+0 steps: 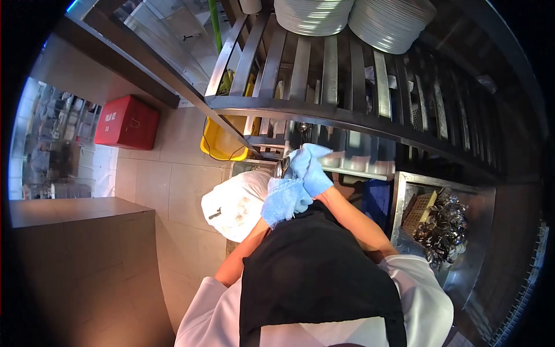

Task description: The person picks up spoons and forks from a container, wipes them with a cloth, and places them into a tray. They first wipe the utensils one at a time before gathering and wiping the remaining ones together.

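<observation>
Blue cloth [289, 194] covers both of my hands in front of the black apron. My left hand [282, 201], lower and to the left, is wrapped in the cloth. My right hand [313, 173] grips more of it just above, touching the left. Shiny metal spoons [282, 168] stick out at the left side of the cloth; which hand bears them is hidden. Fingers are mostly covered. A white bag-like bundle [234, 205] lies beside my left hand.
Overhead, a slatted metal rack [329, 69] holds stacks of white plates [315, 17]. A metal basin [399, 196] at right contains a heap of cutlery [445, 225] and a yellowish basket [419, 214]. A yellow tub [217, 139] and red box [128, 122] stand left.
</observation>
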`<action>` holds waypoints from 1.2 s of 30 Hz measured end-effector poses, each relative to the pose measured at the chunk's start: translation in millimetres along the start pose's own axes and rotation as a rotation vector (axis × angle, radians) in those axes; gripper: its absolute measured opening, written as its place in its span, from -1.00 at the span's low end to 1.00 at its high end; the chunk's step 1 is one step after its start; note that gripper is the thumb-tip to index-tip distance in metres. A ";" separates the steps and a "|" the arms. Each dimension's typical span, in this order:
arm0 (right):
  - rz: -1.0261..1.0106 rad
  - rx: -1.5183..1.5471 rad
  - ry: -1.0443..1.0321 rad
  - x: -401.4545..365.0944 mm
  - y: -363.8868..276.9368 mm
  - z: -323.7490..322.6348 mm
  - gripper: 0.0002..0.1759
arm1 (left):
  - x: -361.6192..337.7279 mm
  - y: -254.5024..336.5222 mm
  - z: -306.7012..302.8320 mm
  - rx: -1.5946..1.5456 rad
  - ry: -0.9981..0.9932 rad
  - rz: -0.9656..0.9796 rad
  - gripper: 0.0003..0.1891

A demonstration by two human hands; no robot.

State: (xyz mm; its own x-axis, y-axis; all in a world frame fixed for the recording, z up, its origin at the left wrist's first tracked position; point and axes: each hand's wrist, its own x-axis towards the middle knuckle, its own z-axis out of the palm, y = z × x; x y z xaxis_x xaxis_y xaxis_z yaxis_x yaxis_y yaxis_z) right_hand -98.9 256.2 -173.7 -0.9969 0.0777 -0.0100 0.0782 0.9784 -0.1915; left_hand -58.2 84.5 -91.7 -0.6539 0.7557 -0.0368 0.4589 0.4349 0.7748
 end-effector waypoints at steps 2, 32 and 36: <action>-0.055 0.078 0.021 4.7 9.5 13.0 -0.87 | 8.6 3.4 -4.1 0.086 0.054 0.166 -0.87; -0.093 -0.078 -0.013 -10.8 9.4 -60.9 -0.55 | 14.0 21.8 -21.1 0.346 0.119 0.015 -0.89; -0.104 0.545 -0.064 -27.5 17.6 5.4 -0.63 | 8.0 -3.1 -3.3 0.187 0.342 0.264 -0.87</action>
State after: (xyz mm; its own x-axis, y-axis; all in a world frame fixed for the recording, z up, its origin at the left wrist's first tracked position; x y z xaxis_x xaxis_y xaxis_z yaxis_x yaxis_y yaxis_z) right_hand -70.2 270.2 -182.1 -0.9989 -0.0424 -0.0201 -0.0177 0.7384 -0.6742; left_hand -66.9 87.6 -92.3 -0.6465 0.6610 0.3809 0.7161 0.3536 0.6018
